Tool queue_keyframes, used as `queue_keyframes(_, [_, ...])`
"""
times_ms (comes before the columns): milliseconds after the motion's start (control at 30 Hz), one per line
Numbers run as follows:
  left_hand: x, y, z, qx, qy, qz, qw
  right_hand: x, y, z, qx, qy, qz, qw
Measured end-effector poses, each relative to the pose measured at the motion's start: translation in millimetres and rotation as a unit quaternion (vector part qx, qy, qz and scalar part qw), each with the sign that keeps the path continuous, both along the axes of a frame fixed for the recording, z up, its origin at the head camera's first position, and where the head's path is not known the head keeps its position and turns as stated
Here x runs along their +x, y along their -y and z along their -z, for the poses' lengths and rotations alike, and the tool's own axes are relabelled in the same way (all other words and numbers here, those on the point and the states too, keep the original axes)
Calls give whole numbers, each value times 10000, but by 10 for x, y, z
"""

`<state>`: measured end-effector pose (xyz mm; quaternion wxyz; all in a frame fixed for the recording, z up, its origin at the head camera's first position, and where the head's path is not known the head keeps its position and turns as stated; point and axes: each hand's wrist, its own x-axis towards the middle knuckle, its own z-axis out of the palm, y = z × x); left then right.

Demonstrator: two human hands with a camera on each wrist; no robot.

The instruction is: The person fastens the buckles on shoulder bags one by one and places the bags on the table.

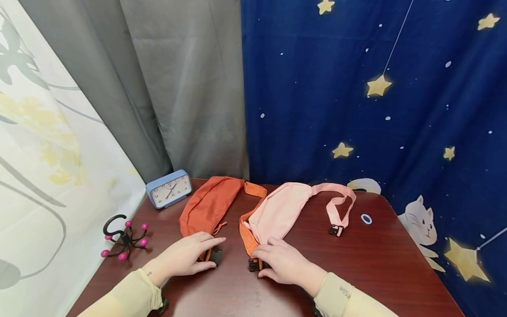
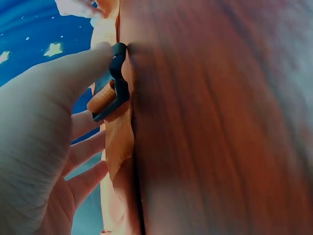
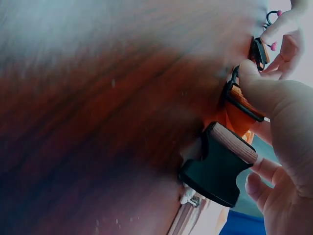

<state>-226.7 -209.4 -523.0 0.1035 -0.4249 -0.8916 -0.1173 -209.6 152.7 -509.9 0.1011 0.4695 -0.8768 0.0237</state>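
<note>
An orange-red waist bag (image 1: 207,204) lies left of centre on the table, its orange strap (image 1: 247,237) running round to the right. My left hand (image 1: 190,253) is at the bag's near end. Its thumb tip touches one dark buckle half (image 2: 117,78), with the fingers loosely spread behind. My right hand (image 1: 287,264) is by the strap's other buckle half (image 3: 239,100); its thumb tip rests at the edge and its fingers are relaxed. A pale pink waist bag (image 1: 279,211) lies beyond the right hand. Its near black buckle (image 3: 215,166) shows below the right thumb.
A blue alarm clock (image 1: 169,189) stands at the back left. Nearer the left edge is a black hooked object with pink balls (image 1: 126,239). The pink strap's far buckle (image 1: 336,230) and a light-blue ring (image 1: 366,219) lie to the right. Curtains (image 1: 190,88) hang behind the table.
</note>
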Motion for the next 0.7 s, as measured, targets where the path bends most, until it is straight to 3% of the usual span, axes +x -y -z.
queue_keyframes(267, [-30, -15, 2, 19, 48, 80, 10000, -3, 56, 75, -199, -273, 170, 9993])
queue_keyframes(500, [-47, -19, 19, 180, 32, 152, 9997, 8, 126, 110, -488, -738, -37, 9961])
queue_keyframes(700, [-73, -17, 36, 358, -179, 246, 9989, 65, 220, 103, -413, -523, 15, 9978])
